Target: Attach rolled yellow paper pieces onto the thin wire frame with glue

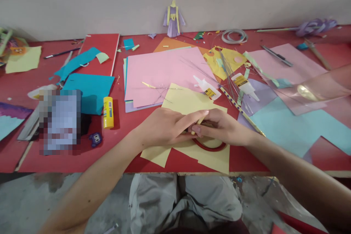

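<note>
My left hand (170,126) and my right hand (223,126) meet near the table's front edge. Between their closed fingers is a small rolled piece of pale yellow paper (199,122), pinched by both; part of it is hidden. Beneath the hands lie pale yellow paper sheets (214,159) and a red loop handle (211,149), apparently of scissors, mostly covered. Just beyond, a thin wire with a yellow paper tip (148,85) rests on a stack of pink paper (161,65). A white glue bottle (208,88) stands out beside that stack, lying on its side.
To the left are a yellow glue stick (108,112), teal paper (89,91) and a blurred-out device (61,120). Another glue bottle (245,85), a dotted pencil (241,111) and a cutter (276,56) lie right. A paper figure (173,20) leans on the wall. Another person's forearm (329,84) reaches in.
</note>
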`<state>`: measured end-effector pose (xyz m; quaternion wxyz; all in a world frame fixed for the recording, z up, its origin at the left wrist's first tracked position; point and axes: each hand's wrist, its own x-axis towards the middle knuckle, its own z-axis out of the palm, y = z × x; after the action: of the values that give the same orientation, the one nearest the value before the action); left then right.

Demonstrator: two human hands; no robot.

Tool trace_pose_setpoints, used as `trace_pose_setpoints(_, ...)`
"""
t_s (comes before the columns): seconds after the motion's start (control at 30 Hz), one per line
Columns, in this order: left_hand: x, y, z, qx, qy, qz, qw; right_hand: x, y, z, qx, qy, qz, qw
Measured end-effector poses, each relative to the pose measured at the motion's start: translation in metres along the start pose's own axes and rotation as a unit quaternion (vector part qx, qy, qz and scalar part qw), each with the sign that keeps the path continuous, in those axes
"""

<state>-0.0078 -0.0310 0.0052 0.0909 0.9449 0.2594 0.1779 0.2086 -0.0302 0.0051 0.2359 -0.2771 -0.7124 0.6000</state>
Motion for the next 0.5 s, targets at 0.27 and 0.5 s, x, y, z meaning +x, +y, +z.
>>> trace_pose_setpoints(0.27,0.0002,0.0001,0.0004,-0.016,0.025,0.004,1.000,0.0000,0.0003,0.0008,0.002,-0.001,-0.004,1.000)
trace_pose_setpoints(0.5,0.0000,0.0009,0.0002,-0.032,0.045,-0.002,0.998,0.0008,0.0018,0.0006,0.000,-0.006,-0.007,1.000)
